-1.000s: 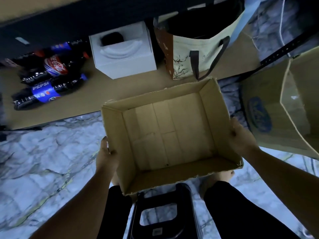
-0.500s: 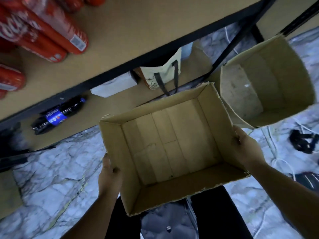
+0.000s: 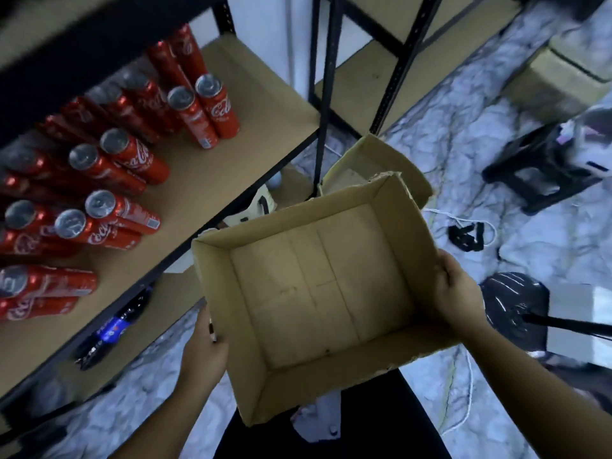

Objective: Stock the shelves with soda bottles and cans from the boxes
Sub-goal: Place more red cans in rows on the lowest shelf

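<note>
Head view: a person holds a cardboard box in front of the body, near the middle of the scene and above the marbled floor. The box is plain brown corrugated board, open at the top, with a ragged, torn rim. Its inner floor is bare, made of flaps that meet in straight seams, with a few small dark marks on them.

The hands are apart, one on each side of the box. The left hand grips the outside of the left wall near the near corner. The right hand clasps the right wall, fingers curled along its outer face.

To the left, a shelf of tan board in a black frame carries many slim red Coca-Cola cans with silver tops, grouped in clusters; those at the far left are blurred. Below it, on a lower board, lies a dark Pepsi bottle with a blue label.

Just beyond the held box, beside a black upright post, is a second open carton. Far right stands a black stool.
</note>
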`<state>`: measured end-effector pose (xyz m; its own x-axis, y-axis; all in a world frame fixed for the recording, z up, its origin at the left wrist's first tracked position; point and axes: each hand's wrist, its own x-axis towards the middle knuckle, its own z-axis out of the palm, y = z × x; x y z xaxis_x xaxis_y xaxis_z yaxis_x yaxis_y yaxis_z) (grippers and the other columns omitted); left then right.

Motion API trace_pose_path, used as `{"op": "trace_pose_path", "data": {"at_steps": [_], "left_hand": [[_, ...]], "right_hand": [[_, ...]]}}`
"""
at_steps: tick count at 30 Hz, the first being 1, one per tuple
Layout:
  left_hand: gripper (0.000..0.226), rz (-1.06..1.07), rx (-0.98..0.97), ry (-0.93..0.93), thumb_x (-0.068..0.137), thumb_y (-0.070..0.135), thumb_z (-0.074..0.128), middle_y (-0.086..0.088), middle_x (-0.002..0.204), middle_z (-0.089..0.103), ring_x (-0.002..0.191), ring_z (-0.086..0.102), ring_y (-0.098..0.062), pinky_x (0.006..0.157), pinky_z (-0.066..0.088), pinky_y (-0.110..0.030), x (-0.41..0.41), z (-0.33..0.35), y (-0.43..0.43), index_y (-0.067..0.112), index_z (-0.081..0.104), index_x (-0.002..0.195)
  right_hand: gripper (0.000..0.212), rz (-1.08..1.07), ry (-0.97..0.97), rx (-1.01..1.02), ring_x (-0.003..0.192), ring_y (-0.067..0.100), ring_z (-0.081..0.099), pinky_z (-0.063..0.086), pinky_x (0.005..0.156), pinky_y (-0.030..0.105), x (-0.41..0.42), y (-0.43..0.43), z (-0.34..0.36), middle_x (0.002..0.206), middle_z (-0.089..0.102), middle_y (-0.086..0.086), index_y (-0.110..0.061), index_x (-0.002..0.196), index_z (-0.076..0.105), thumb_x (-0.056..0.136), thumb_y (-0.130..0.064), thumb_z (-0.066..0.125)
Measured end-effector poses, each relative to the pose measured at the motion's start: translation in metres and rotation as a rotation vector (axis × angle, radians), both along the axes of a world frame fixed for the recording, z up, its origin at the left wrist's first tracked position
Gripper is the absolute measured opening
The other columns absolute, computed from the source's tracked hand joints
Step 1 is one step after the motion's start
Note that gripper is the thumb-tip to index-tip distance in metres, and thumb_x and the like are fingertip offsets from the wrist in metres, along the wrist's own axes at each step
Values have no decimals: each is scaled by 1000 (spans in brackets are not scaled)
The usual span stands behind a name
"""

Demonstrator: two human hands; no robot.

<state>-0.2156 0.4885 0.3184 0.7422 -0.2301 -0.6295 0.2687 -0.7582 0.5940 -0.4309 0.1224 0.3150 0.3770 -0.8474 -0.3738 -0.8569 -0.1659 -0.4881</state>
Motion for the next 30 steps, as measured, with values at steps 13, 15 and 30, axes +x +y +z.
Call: {"op": "trace_pose_path", "data": {"at_steps": [13,15,30], "left_hand": [[77,-482,-301,-34,91,2,66,33,108,69,101,70,-8,85,58,-41,74,93,-74,73,48,116],[73,-516,-336,-40,88,3,70,20,114,73,102,72,-13,88,58,-45,76,98,-87,69,55,116],[70,-958,-348,-59,90,-9,57,12,118,63,101,64,-6,82,56,-27,21,102,-256,37,47,142]], "right_hand": [[40,-504,-207,-152,120,33,59,43,94,38,-93,80,108,129,67,6,-23,141,57,104,-15,44],[40,-583,-243,-199,116,32,61,43,90,37,-105,97,115,124,69,6,-23,140,57,104,-13,45],[40,-1048,-229,-240,114,35,62,44,90,44,-207,128,77,122,68,10,-24,139,56,103,-11,44]]}}
